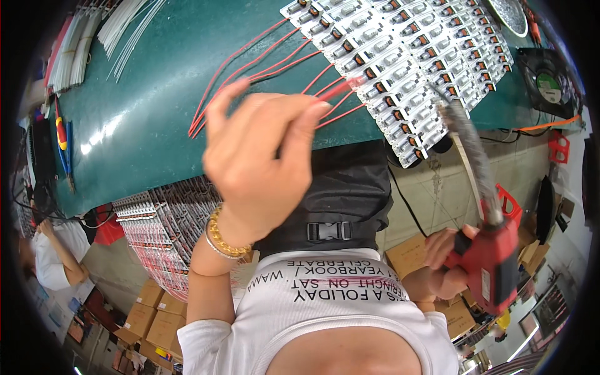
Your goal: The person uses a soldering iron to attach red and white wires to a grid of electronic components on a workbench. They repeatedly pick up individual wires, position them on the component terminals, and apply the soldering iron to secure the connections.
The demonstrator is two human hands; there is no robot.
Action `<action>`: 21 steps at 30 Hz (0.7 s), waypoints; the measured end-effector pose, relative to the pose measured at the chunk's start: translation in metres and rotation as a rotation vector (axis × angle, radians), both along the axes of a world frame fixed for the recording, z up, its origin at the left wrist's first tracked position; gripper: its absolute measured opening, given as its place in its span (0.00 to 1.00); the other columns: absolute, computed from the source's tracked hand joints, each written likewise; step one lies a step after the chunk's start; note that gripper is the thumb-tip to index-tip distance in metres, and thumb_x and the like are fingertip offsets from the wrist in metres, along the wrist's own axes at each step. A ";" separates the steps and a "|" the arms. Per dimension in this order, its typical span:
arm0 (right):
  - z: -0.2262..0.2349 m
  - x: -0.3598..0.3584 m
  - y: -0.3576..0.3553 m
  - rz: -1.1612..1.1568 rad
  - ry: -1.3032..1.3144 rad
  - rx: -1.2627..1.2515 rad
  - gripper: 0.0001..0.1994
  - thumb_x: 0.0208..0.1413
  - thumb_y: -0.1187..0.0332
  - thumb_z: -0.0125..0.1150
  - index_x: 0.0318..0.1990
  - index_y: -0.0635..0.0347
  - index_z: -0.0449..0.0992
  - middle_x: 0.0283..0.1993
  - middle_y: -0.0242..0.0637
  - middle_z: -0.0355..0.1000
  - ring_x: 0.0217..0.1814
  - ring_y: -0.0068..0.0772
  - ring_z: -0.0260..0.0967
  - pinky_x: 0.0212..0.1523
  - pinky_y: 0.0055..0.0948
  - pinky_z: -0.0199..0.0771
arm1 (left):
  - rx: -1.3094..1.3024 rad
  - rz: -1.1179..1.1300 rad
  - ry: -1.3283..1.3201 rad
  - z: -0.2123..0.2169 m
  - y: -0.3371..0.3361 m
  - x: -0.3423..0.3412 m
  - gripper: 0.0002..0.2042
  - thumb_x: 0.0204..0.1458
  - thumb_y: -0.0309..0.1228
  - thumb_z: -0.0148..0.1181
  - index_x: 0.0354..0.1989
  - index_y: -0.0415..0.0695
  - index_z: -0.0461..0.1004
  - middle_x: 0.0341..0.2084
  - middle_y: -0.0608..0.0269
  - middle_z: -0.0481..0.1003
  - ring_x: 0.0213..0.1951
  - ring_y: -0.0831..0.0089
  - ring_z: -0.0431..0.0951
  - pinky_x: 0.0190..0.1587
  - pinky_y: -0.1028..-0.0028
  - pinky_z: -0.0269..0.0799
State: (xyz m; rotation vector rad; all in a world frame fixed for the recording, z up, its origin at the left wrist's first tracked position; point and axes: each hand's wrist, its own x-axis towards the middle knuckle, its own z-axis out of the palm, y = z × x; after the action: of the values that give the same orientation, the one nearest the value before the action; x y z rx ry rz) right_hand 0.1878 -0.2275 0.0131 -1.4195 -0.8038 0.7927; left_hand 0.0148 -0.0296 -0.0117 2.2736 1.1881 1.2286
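Note:
My left hand (262, 156) is over the front edge of the green table, its thumb and index finger pinched on a blurred red wire (337, 90) that points at the panel. The panel of small white circuit boards (400, 69) carries rows of black-and-orange components. Several more red wires (219, 75) trail from its left edge, partly behind my left hand. At the right, my right hand (445, 259) grips the handle of a red-and-black soldering gun (494, 269). Its long metal shaft, blurred by motion, reaches up to the panel's near right edge; whether the tip touches is unclear.
White strips (72, 56) and a red-and-yellow handled tool (60, 131) lie at the table's left. A metal dish (509, 15) and a black fan (540, 81) stand at the right. Wired panels (162, 231) hang below the table; cardboard boxes (137, 319) and another person (59, 247) are beyond.

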 end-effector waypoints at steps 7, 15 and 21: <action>0.001 -0.001 -0.009 0.018 0.014 -0.023 0.40 0.48 0.39 0.53 0.54 0.71 0.59 0.11 0.25 0.58 0.10 0.21 0.55 0.16 0.22 0.58 | -0.266 -0.141 -0.007 0.011 -0.020 0.007 0.05 0.39 0.20 0.64 0.21 0.41 0.73 0.15 0.68 0.69 0.20 0.76 0.67 0.36 0.76 0.57; -0.019 0.004 -0.041 -0.035 -0.001 -0.080 0.37 0.48 0.39 0.53 0.50 0.69 0.62 0.11 0.25 0.58 0.11 0.22 0.55 0.16 0.22 0.58 | -0.169 -0.106 0.080 0.002 -0.022 0.012 0.06 0.41 0.23 0.64 0.20 0.43 0.71 0.15 0.68 0.69 0.20 0.73 0.67 0.37 0.73 0.57; -0.004 -0.003 -0.007 0.063 0.008 -0.132 0.35 0.49 0.40 0.53 0.48 0.68 0.63 0.10 0.27 0.57 0.10 0.22 0.55 0.16 0.22 0.58 | -0.167 -0.102 0.082 -0.001 -0.023 0.014 0.06 0.41 0.23 0.64 0.20 0.44 0.71 0.15 0.68 0.69 0.20 0.73 0.67 0.37 0.73 0.57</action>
State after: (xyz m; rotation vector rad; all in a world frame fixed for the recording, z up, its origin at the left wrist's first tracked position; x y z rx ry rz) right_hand 0.1849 -0.2340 0.0089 -1.5124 -0.8058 0.9129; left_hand 0.0288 -0.0526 -0.0128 2.2492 1.1413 0.9709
